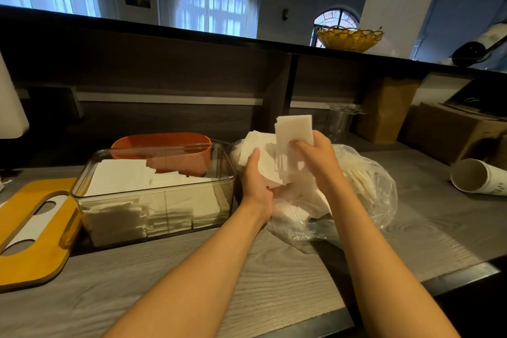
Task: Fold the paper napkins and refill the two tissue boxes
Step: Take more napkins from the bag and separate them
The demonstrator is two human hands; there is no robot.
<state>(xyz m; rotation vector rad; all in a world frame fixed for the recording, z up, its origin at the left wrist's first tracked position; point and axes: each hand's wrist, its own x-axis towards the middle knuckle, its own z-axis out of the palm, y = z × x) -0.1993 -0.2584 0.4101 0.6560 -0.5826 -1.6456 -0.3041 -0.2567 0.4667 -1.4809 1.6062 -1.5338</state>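
We grip folded napkin stack point(295, 132) in right hand point(315, 156), fingers curled round it; left hand point(256, 178) holds loose napkins point(260, 156) over plastic bag point(356, 200). Clear tissue box point(156, 197), part-filled, near counter point(247, 269) left edge; orange box point(162, 151) behind it; yellow lid point(33, 236) at left.

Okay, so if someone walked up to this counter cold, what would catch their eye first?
Probably the two hands at centre: the right hand grips a folded wad of white napkins upright, and the left hand holds more napkins over a clear plastic bag. Left of them stands a clear tissue box packed with napkins, its yellow lid lying on the counter beside it.
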